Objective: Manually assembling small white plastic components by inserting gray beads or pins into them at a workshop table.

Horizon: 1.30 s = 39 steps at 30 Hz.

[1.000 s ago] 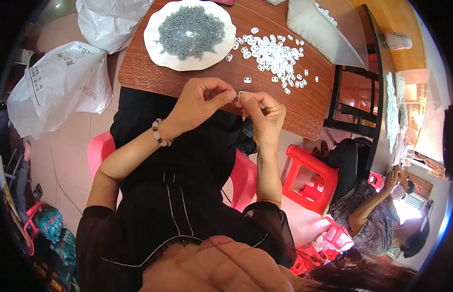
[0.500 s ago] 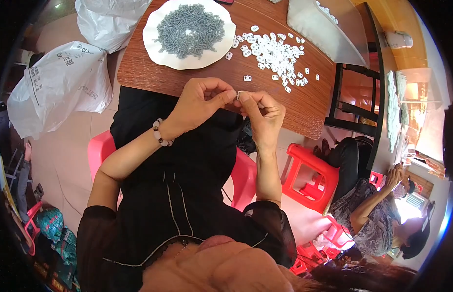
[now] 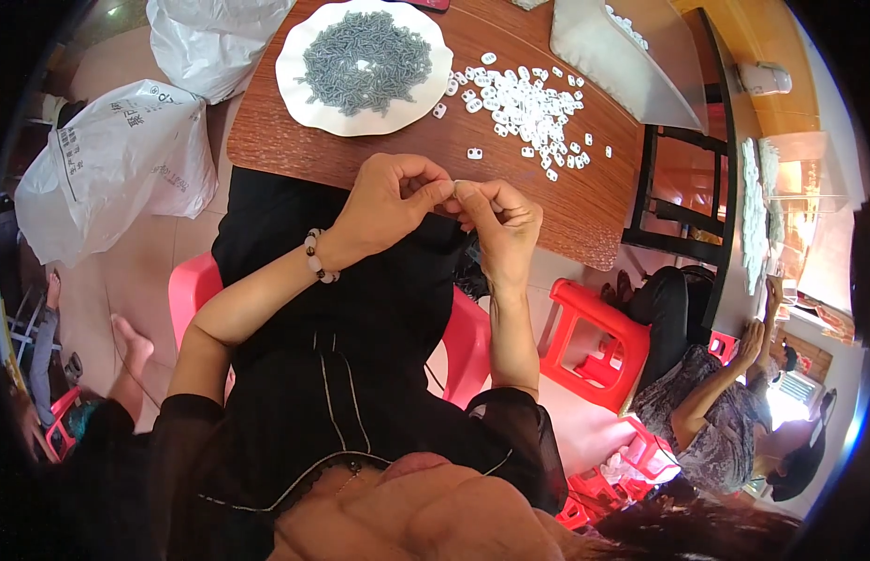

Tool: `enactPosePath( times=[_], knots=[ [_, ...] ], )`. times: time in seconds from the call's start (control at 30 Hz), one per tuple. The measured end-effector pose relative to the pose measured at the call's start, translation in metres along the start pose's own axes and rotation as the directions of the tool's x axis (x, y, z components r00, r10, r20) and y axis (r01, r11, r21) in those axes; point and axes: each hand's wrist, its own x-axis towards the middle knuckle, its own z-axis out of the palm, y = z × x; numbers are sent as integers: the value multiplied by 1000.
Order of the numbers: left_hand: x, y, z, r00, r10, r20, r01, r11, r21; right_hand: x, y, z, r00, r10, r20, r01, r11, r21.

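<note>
Over the near edge of the table (image 3: 304, 150), left hand (image 3: 379, 206) and right hand (image 3: 505, 224) meet, fingers pressed together at the tips; whatever sits between them is covered, too small to make out. Contents of the white plastic bags (image 3: 117, 178) on the floor hidden; upper bag cut off at the top. Scalloped white plate (image 3: 290, 84) holds heaped grey tubes (image 3: 369, 61). White two-holed pieces (image 3: 533, 112) lie loose beside it, beyond the right hand.
</note>
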Motion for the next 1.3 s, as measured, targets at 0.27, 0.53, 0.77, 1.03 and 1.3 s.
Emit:
enactPosePath(
  times=[0.27,0.53,0.77,1.03,1.3],
  knots=[
    [5,-3,-3,999,-27,27,28,999,-23,3,-5,-5,996,83,-11,-83,997,-5],
    [7,-7,-4,999,-28,39,27,1000,5,2,-3,-7,997,78,12,-78,996,-42],
    [9,-4,-7,996,-46,77,45,999,12,1,0,-8,999,39,28,-38,999,-27],
    [9,-4,-7,994,-43,100,46,999,-22,1,-2,-4,1000,4,-5,-4,1000,23],
    [8,-2,-8,995,-18,98,13,999,52,-1,-4,-13,997,79,20,-75,987,-145]
  ],
)
